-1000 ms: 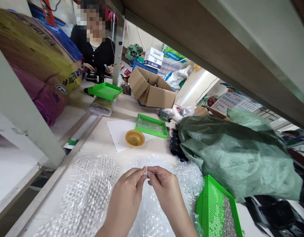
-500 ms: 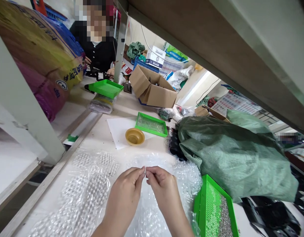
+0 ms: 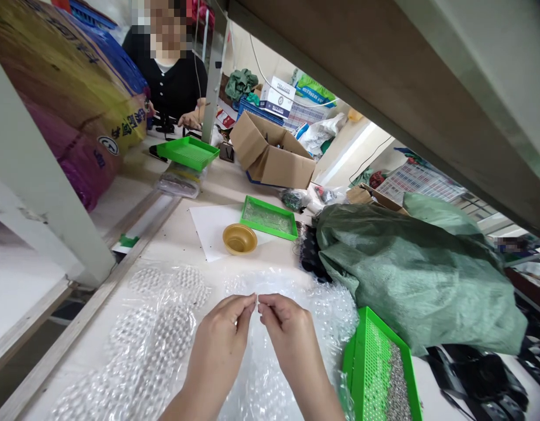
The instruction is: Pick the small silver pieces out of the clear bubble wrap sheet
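My left hand (image 3: 225, 334) and my right hand (image 3: 284, 326) meet fingertip to fingertip over clear bubble wrap (image 3: 165, 333). Each is closed in a pinch, with a very narrow gap between them. Whatever small thing sits at the fingertips is too tiny to name. Beyond the hands stands a gold-coloured bowl (image 3: 239, 240) on a white sheet of paper (image 3: 205, 229). Right behind the bowl lies a shallow green tray (image 3: 269, 218) with small clear bits. At my right forearm's side, a green perforated basket (image 3: 362, 356) holds many small metallic pieces.
A big green sack (image 3: 410, 275) fills the right side. Farther back are an open cardboard box (image 3: 287, 166) and another green tray (image 3: 189, 153). Across the table sits a person (image 3: 176, 88). A metal post (image 3: 55, 169) rises at left, and a shelf beam (image 3: 384, 76) crosses overhead.
My fingertips have drawn very slightly apart, and the small pale thing between them shows less. The seated person's hand has come into view beside the post.
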### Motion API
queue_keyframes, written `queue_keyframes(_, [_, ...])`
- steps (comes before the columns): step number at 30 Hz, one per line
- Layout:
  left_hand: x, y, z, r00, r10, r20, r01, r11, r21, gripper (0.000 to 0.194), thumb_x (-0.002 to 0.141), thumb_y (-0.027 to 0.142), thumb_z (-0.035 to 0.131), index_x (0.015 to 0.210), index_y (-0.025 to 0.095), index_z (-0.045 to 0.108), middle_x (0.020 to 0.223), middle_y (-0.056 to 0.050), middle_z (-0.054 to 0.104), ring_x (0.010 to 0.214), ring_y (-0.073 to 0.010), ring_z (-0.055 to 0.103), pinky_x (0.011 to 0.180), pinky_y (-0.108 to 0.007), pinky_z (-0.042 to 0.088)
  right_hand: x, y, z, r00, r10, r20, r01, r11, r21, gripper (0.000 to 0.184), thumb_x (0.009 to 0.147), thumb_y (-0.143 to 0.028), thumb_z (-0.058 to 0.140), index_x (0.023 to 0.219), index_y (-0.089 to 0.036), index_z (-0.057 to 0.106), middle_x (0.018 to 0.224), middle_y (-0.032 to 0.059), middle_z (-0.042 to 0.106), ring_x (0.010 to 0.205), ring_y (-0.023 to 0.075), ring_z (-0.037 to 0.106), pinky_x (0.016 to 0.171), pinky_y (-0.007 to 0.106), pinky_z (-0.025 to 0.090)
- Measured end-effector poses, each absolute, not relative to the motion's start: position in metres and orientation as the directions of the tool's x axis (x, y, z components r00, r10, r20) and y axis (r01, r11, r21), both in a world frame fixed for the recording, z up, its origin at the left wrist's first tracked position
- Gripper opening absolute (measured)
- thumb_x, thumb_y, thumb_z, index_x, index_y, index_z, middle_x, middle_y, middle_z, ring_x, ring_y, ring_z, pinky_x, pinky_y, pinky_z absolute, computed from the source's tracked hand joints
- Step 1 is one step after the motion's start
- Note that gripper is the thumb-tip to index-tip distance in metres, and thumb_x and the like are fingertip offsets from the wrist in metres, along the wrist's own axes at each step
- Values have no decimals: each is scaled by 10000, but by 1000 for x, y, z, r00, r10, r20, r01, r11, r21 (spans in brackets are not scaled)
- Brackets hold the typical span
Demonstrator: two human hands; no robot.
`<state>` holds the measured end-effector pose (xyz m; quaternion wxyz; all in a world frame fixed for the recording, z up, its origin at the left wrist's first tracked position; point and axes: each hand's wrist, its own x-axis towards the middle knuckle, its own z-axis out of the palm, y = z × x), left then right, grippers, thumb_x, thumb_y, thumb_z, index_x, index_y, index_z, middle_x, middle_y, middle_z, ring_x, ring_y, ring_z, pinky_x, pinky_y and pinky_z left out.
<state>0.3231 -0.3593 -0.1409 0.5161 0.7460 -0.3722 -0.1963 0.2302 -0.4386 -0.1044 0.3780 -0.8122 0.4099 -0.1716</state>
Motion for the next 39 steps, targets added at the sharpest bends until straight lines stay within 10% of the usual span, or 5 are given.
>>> queue_keyframes(12, [321,-358,-143,677,-732,71,-312,-198,929,233,872,260,453,891,241,684,944,-10,714,862,-192,669,762,-345,539,230,-431,-110,617,-786,31,-580,-481,-657,197,856,-176,505,957,-185,674,896,51,711,785,207,667,706,313,496])
queue_keyframes(17, [319,-360,-143,664,-747,-4,-192,-176,965,415,878,234,433,1290,279,422,867,23,679,785,-160,652,743,-336,520,230,-429,-109,632,-774,48,-603,-530,-596,183,882,-140,486,935,-170,658,883,44,702,769,203,665,683,314,485])
queue_keyframes(28, [325,-363,-140,517,-851,92,-312,-87,946,460,850,142,387,1282,294,335,789,34,590,736,-150,585,725,-316,480,226,-433,-114,769,-608,195,-558,-789,-258,153,846,-58,499,811,-174,592,722,27,634,579,182,611,473,277,393])
queue_keyframes(35, [331,-362,-130,499,-863,84,-297,-80,952,454,855,148,389,1280,295,332,795,40,594,729,-141,585,721,-292,474,218,-443,-105,787,-567,242,-424,-783,-455,189,868,-82,462,920,-182,614,837,25,684,728,168,650,643,261,467])
queue_keyframes(39, [332,-362,-128,443,-890,107,-381,-78,921,471,864,130,351,1300,306,317,806,31,591,736,-149,589,717,-309,468,216,-439,-104,807,-535,249,-440,-827,-352,179,898,-107,441,917,-171,608,834,37,680,688,181,645,579,276,449])
